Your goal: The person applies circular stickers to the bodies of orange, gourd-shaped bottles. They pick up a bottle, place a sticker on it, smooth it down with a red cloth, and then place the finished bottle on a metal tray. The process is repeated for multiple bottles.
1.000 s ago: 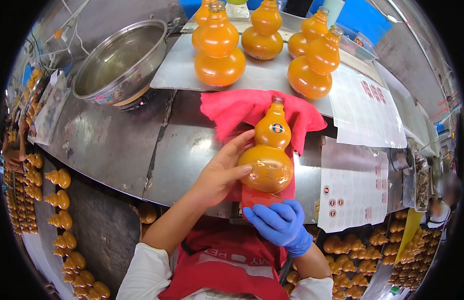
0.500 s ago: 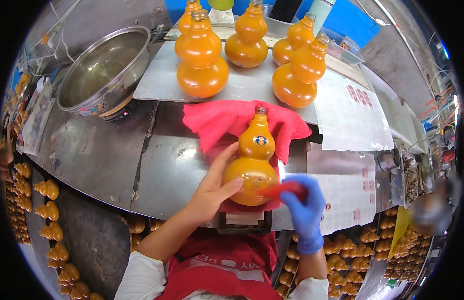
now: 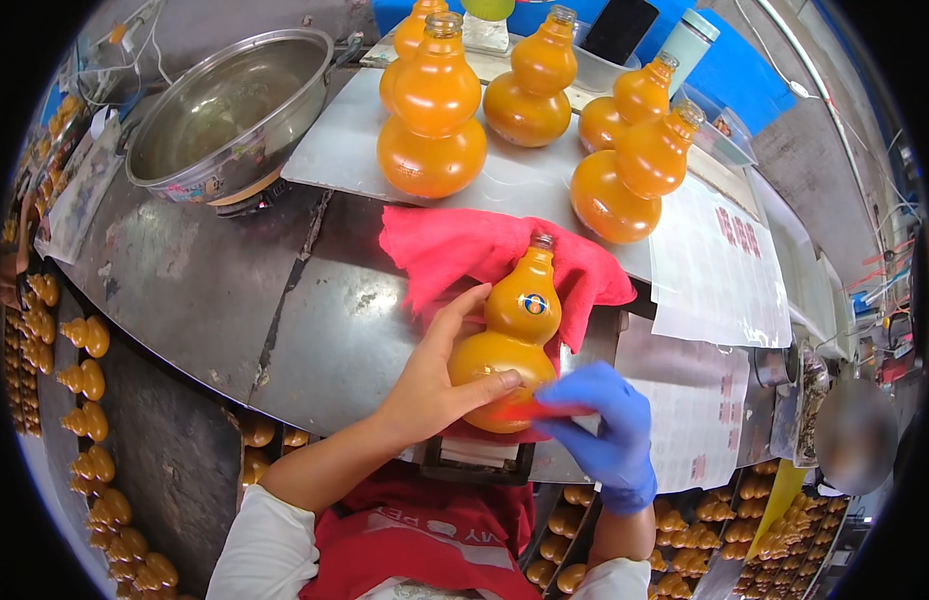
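Note:
An amber-orange gourd-shaped bottle (image 3: 499,355) leans back on a pink-red cloth (image 3: 454,250), its neck pointing away from me. A small blue round emblem sits on its upper bulb. My bare left hand (image 3: 439,385) grips the bottle's left side, thumb across the lower bulb and fingers up along the waist. My right hand (image 3: 609,425), in a blue glove, pinches a flat red tool (image 3: 539,409). The tool's edge lies against the lower bulb's near right side, just below my left thumb. Its exact kind cannot be made out.
Several more orange gourd bottles (image 3: 434,130) stand on a pale board behind the cloth. A metal basin (image 3: 234,170) is at the far left. Printed sheets (image 3: 724,290) lie on the right. Rows of gourd bottles (image 3: 87,420) stand below the metal table's edge.
My right hand has brought the red tool left, farther across the lower bulb. My left hand still grips the bottle. The whole view has shifted and tilted slightly.

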Available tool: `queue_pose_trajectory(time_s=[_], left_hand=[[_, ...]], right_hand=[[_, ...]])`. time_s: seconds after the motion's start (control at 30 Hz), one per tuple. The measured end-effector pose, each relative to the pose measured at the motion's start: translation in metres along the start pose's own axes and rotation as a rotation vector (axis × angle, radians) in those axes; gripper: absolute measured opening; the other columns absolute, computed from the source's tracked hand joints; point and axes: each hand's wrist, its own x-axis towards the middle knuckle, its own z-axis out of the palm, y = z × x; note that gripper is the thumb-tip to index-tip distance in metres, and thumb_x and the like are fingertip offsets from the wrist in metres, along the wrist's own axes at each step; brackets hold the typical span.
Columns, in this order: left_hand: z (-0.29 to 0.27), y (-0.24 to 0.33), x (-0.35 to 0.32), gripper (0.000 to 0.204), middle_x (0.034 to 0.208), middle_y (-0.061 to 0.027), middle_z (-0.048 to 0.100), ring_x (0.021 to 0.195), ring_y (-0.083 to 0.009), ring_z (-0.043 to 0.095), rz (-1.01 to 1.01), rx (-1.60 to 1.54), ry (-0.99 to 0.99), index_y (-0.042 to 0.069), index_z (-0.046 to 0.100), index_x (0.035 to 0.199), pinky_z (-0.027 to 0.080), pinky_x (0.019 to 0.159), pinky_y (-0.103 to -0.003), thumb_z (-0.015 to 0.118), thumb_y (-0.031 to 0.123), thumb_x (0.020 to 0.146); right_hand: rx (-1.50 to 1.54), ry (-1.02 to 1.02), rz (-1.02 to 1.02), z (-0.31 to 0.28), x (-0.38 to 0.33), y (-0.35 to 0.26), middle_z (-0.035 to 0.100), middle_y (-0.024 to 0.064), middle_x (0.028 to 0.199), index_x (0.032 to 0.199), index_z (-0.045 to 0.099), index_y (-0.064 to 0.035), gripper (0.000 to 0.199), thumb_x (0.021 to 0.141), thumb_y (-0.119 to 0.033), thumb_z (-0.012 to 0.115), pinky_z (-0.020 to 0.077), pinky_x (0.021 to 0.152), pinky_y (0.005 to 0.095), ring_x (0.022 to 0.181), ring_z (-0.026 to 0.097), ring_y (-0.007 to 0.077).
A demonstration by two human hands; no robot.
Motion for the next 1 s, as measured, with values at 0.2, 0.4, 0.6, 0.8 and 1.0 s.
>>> queue_pose_trajectory(time_s=[0.2,0.4,0.6,0.8,1.0], left_hand=[[0.002,0.006,0.001,0.067,0.137,-0.0107,0.039,0.125,-0.0203,0.039,-0.130,-0.262,0.049,0.003,0.026,0.143,0.031,0.106,-0.033,0.061,0.009,0.086],[-0.004,0.006,-0.002,0.063,0.135,-0.0117,0.041,0.124,-0.0192,0.041,-0.059,-0.233,-0.047,0.005,0.026,0.144,0.035,0.103,-0.032,0.058,0.010,0.090],[-0.011,0.002,0.000,0.066,0.141,-0.0130,0.035,0.133,-0.0223,0.034,-0.109,-0.410,-0.073,0.005,0.024,0.146,0.026,0.110,-0.034,0.057,0.009,0.089],[-0.011,0.003,-0.003,0.067,0.143,-0.0127,0.033,0.135,-0.0221,0.030,-0.184,-0.554,-0.046,0.006,0.023,0.146,0.025,0.111,-0.035,0.058,0.010,0.089],[-0.018,-0.003,-0.003,0.071,0.144,-0.0127,0.031,0.137,-0.0220,0.027,0.010,-0.408,-0.195,0.006,0.021,0.147,0.024,0.112,-0.035,0.061,0.012,0.089]], right_hand=[[-0.116,0.107,0.113,0.008,0.029,0.012,0.064,0.0119,0.102,0.115,0.059,-0.0047,0.039,0.078,-0.001,0.070,0.0497,0.082,0.0306,0.093,0.064,0.0241],[-0.157,0.173,0.131,0.008,0.028,0.013,0.063,0.0119,0.104,0.115,0.058,-0.0043,0.038,0.079,0.000,0.069,0.0495,0.083,0.0302,0.095,0.063,0.0223],[0.033,0.161,0.166,0.005,0.028,-0.010,0.063,0.0088,0.100,0.113,0.059,-0.0031,0.039,0.077,0.001,0.071,0.0498,0.081,0.0299,0.093,0.062,0.0189],[-0.333,0.104,0.013,0.014,0.040,0.005,0.062,0.0133,0.095,0.115,0.060,-0.0074,0.039,0.078,-0.004,0.071,0.0497,0.074,0.0317,0.084,0.062,0.0284],[-0.191,0.255,0.055,0.018,0.033,0.012,0.062,0.0122,0.099,0.114,0.059,-0.0050,0.039,0.077,-0.001,0.071,0.0492,0.079,0.0314,0.091,0.063,0.0257]])
